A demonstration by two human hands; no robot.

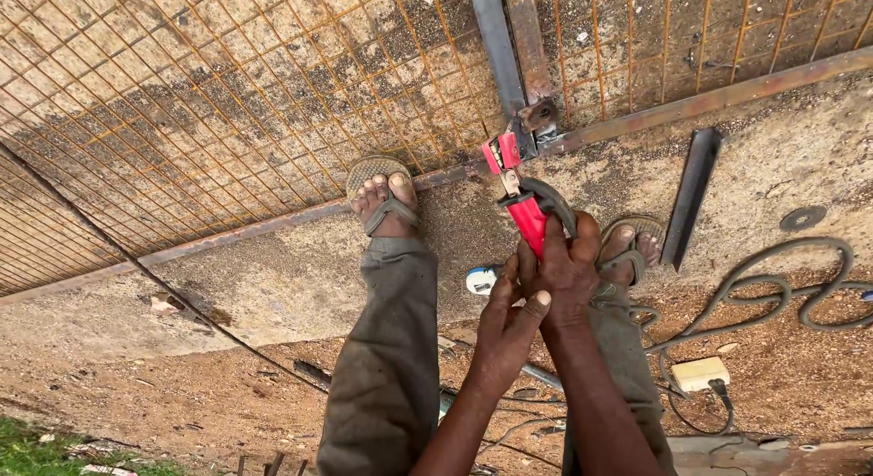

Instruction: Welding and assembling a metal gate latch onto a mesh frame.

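Near: both forearms reach down btwn the person's legs. Left hand (509, 317) and right hand (568, 271) are stacked on the red handle of a tool (527, 217), fingers pressed together and wrapped tight round it; left thumb lies over the right hand. Small white-and-blue object (480, 280) sits just beside the left hand, partly hidden, kind unclear.

Mid: tool's red head (502, 153) is at the rusty bracket (538, 115) where the upright bar meets the frame (300, 217) of the mesh panel (227, 103). Whether the head grips the metal or only touches it can't be told. Sandalled feet stand either side, left foot (386, 199) on the frame edge.

Far/right: loose steel angle piece (691, 194), a grinding disc (804, 218), cable (773, 294) and white plug box (698, 373) on concrete.

Progress, as judged: panel already framed and meshed; work at the bracket joint looks under way, not finished.
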